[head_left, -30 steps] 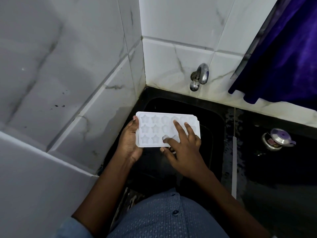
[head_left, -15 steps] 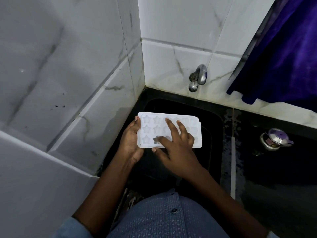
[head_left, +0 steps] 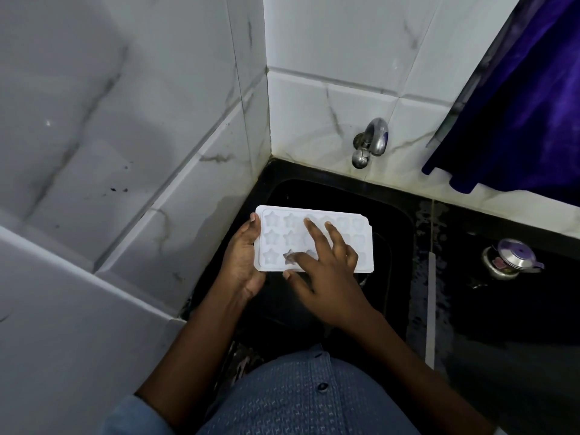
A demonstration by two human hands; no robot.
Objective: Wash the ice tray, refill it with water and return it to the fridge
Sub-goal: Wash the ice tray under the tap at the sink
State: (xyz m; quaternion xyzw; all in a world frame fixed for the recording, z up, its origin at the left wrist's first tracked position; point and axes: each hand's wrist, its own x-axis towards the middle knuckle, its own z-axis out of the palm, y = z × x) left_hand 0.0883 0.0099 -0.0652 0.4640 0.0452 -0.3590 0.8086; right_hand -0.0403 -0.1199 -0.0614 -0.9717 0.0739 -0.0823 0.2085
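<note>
With the left hand [head_left: 243, 262], gripped the star-mould ice tray [head_left: 276, 237] by its short edge over the black sink [head_left: 345, 189], near the tap [head_left: 372, 141]; with the right hand [head_left: 326, 277], pressed straight fingers [head_left: 317, 237] onto its cells. Could slip from that one-sided hold and drop.

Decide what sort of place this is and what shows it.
Likely a home kitchen's washing corner: a black sink basin below a chrome wall tap, white marble-look wall tiles, and a white plastic star-mould ice tray held over it.
</note>
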